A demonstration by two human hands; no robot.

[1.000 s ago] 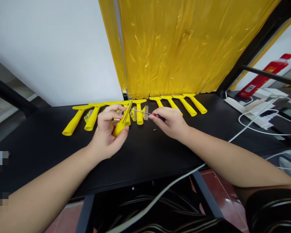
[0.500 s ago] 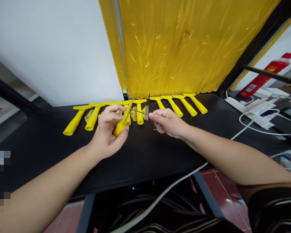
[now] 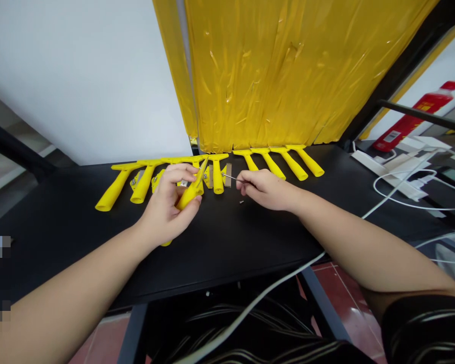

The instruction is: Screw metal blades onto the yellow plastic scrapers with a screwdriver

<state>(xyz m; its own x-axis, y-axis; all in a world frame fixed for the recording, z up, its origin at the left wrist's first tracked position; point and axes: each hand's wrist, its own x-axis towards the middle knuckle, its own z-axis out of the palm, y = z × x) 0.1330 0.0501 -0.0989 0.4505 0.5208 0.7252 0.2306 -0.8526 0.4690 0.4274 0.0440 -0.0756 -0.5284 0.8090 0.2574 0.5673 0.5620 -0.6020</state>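
Left hand (image 3: 166, 205) wrapped around 1 yellow scraper (image 3: 191, 191), held just above the black table (image 3: 227, 237); its handle runs toward me, head tilted up and away-right. Right hand (image 3: 267, 189) pinches a thin screwdriver (image 3: 233, 177), shaft pointing left at the scraper head. Small screw (image 3: 241, 202) lies loose beside my right hand. Row of scrapers (image 3: 276, 163) behind, under yellow sheeting (image 3: 288, 76). White cables (image 3: 402, 189) far right.
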